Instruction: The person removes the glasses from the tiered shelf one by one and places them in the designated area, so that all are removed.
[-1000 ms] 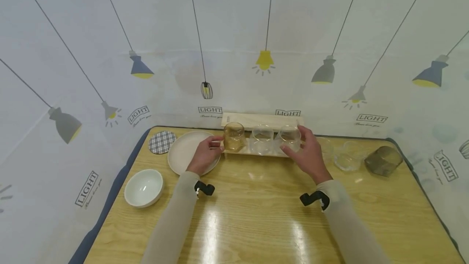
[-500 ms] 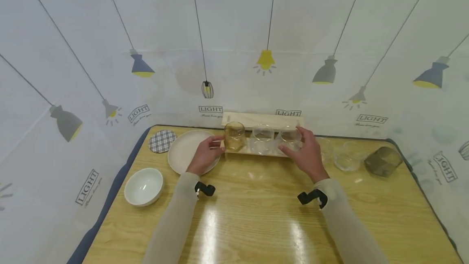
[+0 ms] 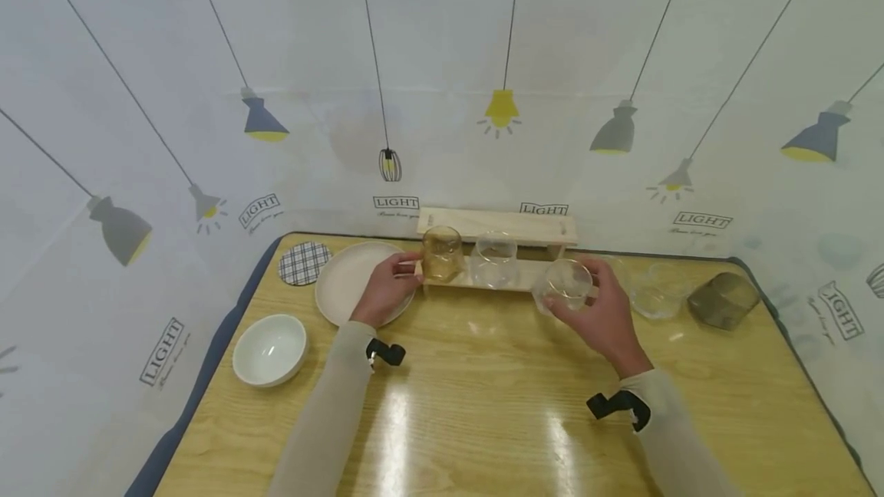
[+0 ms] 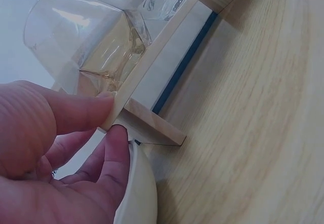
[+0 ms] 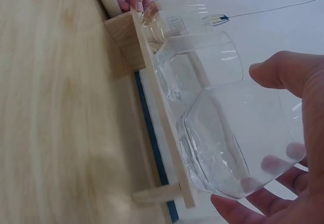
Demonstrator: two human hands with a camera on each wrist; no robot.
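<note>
My right hand [image 3: 602,314] grips a clear glass tumbler [image 3: 568,282], thumb on the near side and fingers behind it. The tumbler is tilted at the front right edge of a two-level wooden rack [image 3: 526,273]. In the right wrist view the tumbler's base [image 5: 202,155] overlaps the board; whether they touch I cannot tell. My left hand [image 3: 387,291] pinches the rack's left end, with the thumb [image 4: 83,111] over the lower board and a finger under it. An amber glass [image 3: 442,255] stands beside that hand on the lower board, and another clear glass [image 3: 495,261] stands at the middle.
A beige plate [image 3: 340,294] lies beside and partly under the left hand, near a checked coaster [image 3: 305,263] and a white bowl [image 3: 258,363]. Right of the rack are clear glassware [image 3: 654,299] and a smoky grey glass [image 3: 723,302]. A printed curtain [image 3: 442,121] stands behind the table [image 3: 476,390].
My right hand has moved the right-hand clear tumbler from its place on the rack toward me and slightly right. The left hand stays at the rack's left end.
</note>
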